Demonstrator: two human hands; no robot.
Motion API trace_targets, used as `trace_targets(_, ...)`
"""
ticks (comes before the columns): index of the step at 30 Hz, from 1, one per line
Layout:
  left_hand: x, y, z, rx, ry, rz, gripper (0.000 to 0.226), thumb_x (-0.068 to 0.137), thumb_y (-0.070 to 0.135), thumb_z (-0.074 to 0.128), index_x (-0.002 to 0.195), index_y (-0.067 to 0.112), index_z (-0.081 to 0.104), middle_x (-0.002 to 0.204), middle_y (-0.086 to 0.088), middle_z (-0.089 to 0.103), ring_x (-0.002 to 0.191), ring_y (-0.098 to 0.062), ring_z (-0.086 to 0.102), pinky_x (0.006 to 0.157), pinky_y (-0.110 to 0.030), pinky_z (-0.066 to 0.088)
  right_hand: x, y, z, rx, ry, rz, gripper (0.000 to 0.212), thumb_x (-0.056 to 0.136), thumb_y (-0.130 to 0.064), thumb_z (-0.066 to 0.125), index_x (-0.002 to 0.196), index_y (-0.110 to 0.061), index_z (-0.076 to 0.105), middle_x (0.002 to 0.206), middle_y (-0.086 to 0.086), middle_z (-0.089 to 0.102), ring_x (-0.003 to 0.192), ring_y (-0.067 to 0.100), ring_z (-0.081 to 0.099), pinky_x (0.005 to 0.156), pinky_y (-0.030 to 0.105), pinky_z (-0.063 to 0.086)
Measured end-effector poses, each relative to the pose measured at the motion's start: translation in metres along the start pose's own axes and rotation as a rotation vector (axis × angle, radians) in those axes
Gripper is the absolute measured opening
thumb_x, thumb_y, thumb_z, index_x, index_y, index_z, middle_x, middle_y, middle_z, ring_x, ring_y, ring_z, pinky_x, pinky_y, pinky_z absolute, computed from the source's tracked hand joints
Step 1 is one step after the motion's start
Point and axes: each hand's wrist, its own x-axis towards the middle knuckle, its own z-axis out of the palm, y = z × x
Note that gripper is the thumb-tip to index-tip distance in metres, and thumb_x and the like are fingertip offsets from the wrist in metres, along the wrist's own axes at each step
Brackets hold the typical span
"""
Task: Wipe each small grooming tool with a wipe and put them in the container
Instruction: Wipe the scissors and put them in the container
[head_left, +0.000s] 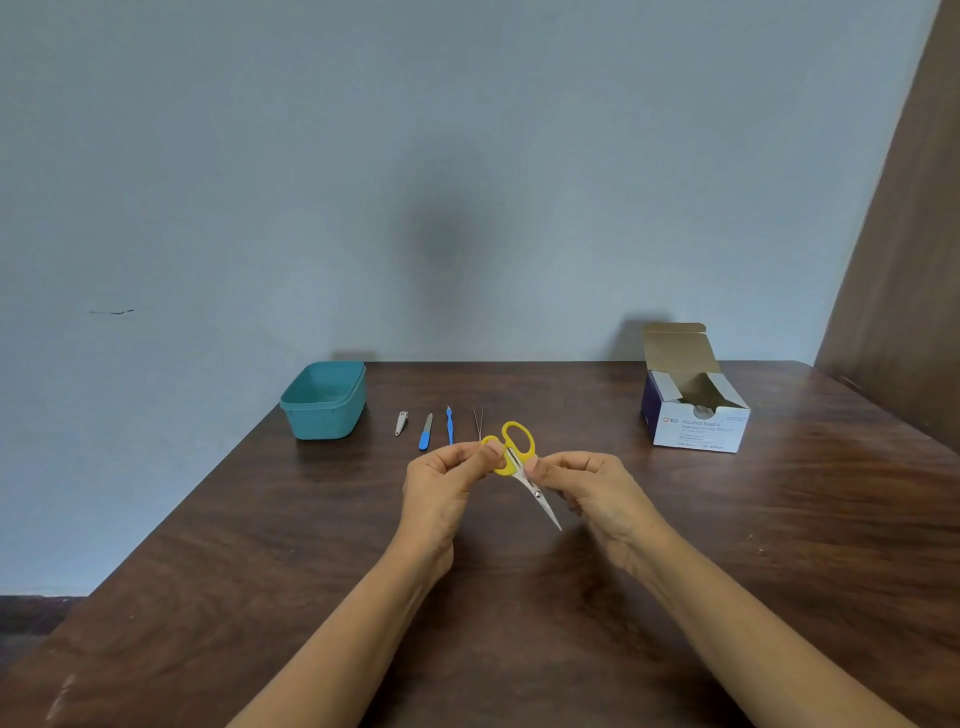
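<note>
Small scissors (519, 447) with yellow handles and steel blades are held above the table, tips pointing toward me and to the right. My left hand (447, 483) pinches the left yellow handle loop. My right hand (587, 488) pinches the blades near the pivot; no wipe shows in its fingers. Behind them on the table lie a nail clipper (401, 422), a blue-handled nail file (426, 432), a thin blue tool (449, 425) and tweezers (478, 421) in a row. A teal container (324, 400) stands open at the far left.
An opened white and blue box of alcohol swabs (693, 410) stands at the far right of the brown wooden table (311, 571). A grey wall runs behind the table, and a brown panel rises at the right.
</note>
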Motion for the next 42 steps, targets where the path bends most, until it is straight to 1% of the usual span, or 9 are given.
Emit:
trace_targets(6, -0.001, -0.002, 0.002, -0.037, 0.01, -0.013, 0.012, 0.083, 0.014, 0.07, 0.074, 0.008, 0.074, 0.077, -0.002, 0.075, 0.06, 0.007, 0.059, 0.058, -0.011, 0.039, 0.002, 0.007, 0.004, 0.09, 0.026, 0.079, 0.031, 0.07, -0.035, 0.076, 0.085, -0.008, 0.077, 0.054, -0.012, 0.058, 0.047, 0.002, 0.04, 0.055, 0.018, 0.03)
trace_targets(10, 0.001, 0.002, -0.001, -0.058, 0.075, 0.0, 0.01, 0.082, 0.015, 0.071, 0.073, 0.011, 0.075, 0.083, -0.005, 0.075, 0.061, 0.008, 0.059, 0.066, -0.018, 0.04, 0.003, 0.003, 0.0, -0.038, -0.128, 0.152, 0.019, 0.075, -0.03, 0.076, 0.083, -0.014, 0.079, 0.056, -0.008, 0.05, 0.051, 0.005, 0.029, 0.052, 0.02, 0.023)
trace_targets(14, 0.002, 0.007, -0.006, -0.085, 0.112, 0.011, 0.011, 0.082, 0.017, 0.071, 0.071, 0.014, 0.074, 0.081, -0.003, 0.075, 0.069, 0.005, 0.062, 0.071, -0.02, 0.041, 0.001, -0.002, -0.005, -0.184, -0.205, 0.131, 0.005, 0.076, -0.02, 0.076, 0.074, -0.016, 0.078, 0.057, -0.011, 0.064, 0.047, 0.0, 0.045, 0.049, 0.012, 0.03)
trace_targets(17, 0.005, 0.009, -0.009, -0.112, 0.153, 0.0, 0.013, 0.081, 0.02, 0.072, 0.069, 0.018, 0.074, 0.079, 0.0, 0.075, 0.076, -0.001, 0.062, 0.077, -0.023, 0.041, 0.003, 0.001, -0.006, -0.201, -0.222, 0.088, 0.003, 0.076, -0.017, 0.077, 0.072, -0.016, 0.078, 0.074, -0.007, 0.074, 0.063, -0.005, 0.06, 0.06, 0.006, 0.04)
trace_targets(20, 0.005, 0.008, -0.009, -0.128, 0.153, -0.006, 0.012, 0.081, 0.02, 0.072, 0.07, 0.017, 0.074, 0.078, 0.0, 0.075, 0.075, -0.001, 0.061, 0.075, -0.022, 0.04, 0.004, 0.005, -0.005, -0.166, -0.19, 0.03, 0.005, 0.075, -0.019, 0.078, 0.076, -0.014, 0.079, 0.084, -0.001, 0.076, 0.082, 0.0, 0.066, 0.081, 0.014, 0.042)
trace_targets(27, 0.005, 0.006, -0.01, -0.056, 0.089, -0.027, 0.01, 0.081, 0.021, 0.072, 0.072, 0.018, 0.075, 0.082, 0.0, 0.076, 0.079, -0.003, 0.062, 0.074, -0.023, 0.04, 0.004, 0.005, -0.005, -0.219, -0.107, -0.062, 0.007, 0.076, -0.02, 0.077, 0.072, -0.014, 0.079, 0.079, 0.007, 0.075, 0.08, 0.008, 0.063, 0.089, 0.029, 0.045)
trace_targets(34, 0.011, 0.013, -0.021, 0.135, -0.009, 0.069, 0.013, 0.082, 0.02, 0.073, 0.089, 0.009, 0.076, 0.08, -0.004, 0.076, 0.076, -0.003, 0.069, 0.068, -0.007, 0.047, 0.005, 0.0, -0.011, -0.377, -0.132, -0.111, 0.005, 0.073, -0.02, 0.077, 0.07, -0.016, 0.078, 0.07, 0.013, 0.067, 0.069, 0.012, 0.051, 0.072, 0.03, 0.04)
trace_targets(38, 0.014, 0.018, -0.031, 0.223, -0.062, 0.061, 0.013, 0.079, 0.022, 0.074, 0.087, 0.013, 0.076, 0.081, -0.004, 0.076, 0.082, -0.014, 0.072, 0.079, -0.021, 0.052, 0.005, -0.002, -0.012, -0.425, -0.135, -0.123, 0.006, 0.074, -0.024, 0.078, 0.07, -0.019, 0.078, 0.064, 0.002, 0.062, 0.065, 0.009, 0.047, 0.067, 0.028, 0.037)
trace_targets(42, 0.015, 0.022, -0.036, 0.223, 0.014, 0.009, 0.012, 0.079, 0.028, 0.075, 0.082, 0.017, 0.077, 0.077, -0.002, 0.076, 0.084, -0.011, 0.068, 0.083, -0.025, 0.047, 0.005, -0.006, -0.014, -0.422, -0.13, -0.134, 0.007, 0.074, -0.027, 0.078, 0.073, -0.02, 0.079, 0.063, 0.001, 0.062, 0.063, 0.008, 0.046, 0.064, 0.026, 0.037)
